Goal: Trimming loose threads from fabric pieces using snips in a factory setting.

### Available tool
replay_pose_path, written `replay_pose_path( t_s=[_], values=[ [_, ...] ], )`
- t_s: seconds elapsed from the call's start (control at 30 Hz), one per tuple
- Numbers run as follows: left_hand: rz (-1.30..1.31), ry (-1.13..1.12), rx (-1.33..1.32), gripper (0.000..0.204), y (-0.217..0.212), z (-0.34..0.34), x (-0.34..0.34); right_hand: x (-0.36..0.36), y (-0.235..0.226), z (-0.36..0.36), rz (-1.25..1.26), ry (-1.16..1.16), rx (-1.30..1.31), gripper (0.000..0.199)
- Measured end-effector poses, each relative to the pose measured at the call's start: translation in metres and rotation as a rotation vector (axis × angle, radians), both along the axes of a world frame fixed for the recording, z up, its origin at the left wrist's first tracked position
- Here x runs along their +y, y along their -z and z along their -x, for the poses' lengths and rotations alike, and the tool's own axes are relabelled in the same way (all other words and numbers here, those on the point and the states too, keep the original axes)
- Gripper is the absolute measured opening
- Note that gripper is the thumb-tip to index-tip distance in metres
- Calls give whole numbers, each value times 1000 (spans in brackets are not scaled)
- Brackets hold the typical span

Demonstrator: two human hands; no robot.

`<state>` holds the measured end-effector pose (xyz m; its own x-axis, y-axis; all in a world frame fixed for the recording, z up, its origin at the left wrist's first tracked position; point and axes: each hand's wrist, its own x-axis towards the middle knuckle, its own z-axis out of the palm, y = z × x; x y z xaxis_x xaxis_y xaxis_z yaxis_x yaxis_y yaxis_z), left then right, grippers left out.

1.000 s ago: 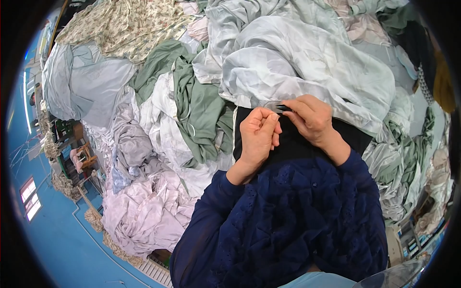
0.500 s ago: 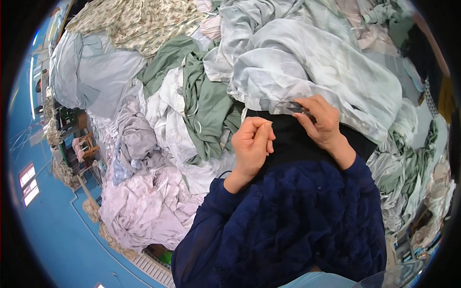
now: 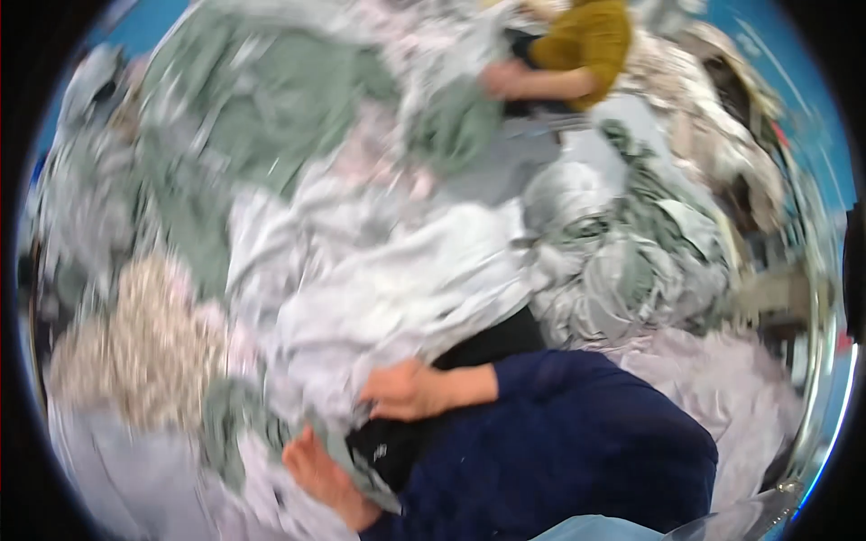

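Note:
My right hand (image 3: 410,390) is closed over the edge of a white cloth (image 3: 397,288) spread in front of me. A small dark tip shows under its fingers, which fits the thread snips seen there a moment ago, though motion blurs it. Lower and to the left, my left hand (image 3: 325,473) has its fingers curled together beside a green cloth (image 3: 239,433); whatever they may hold is too smeared to make out. Black fabric (image 3: 397,446) lies between my hands and my body.
Heaps of green cloth (image 3: 271,99), beige cloth (image 3: 144,352) and pale pink cloth (image 3: 713,388) surround me. A grey-green and white bundle (image 3: 622,261) sits at the right. At the far side, another person in a mustard top (image 3: 586,50) reaches into the fabric.
The view has swung to the right, bringing the other person in. My hands now appear lower and further left in the picture, with the left hand dropped below the right.

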<state>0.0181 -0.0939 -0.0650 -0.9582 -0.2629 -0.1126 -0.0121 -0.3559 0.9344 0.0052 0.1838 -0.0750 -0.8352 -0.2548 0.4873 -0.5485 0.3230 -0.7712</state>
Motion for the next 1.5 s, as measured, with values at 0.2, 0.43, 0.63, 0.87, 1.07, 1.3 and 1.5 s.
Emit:
replay_pose_path(
  t_s=[0.2,0.43,0.63,0.87,1.07,1.3,1.5],
  values=[
    [641,-7,-343,25,85,19,-83,6,-4,-10,-25,-3,-131,26],
    [1554,332,-36,27,14,17,-54,16,-6,-8,8,-22,-134,27],
    [1945,520,-11,27,69,-12,-118,17,-5,-7,34,-30,-152,28],
    [1821,757,-65,31,61,-31,-156,14,-1,-5,24,-8,-124,29],
    [2089,663,-334,34,91,-38,-196,16,-3,-6,36,13,-99,29],
    [2126,743,-320,32,128,-12,-218,16,2,-8,70,14,-71,27],
    [2034,575,-232,30,145,57,-202,20,1,-6,60,6,-84,26]
  ],
)
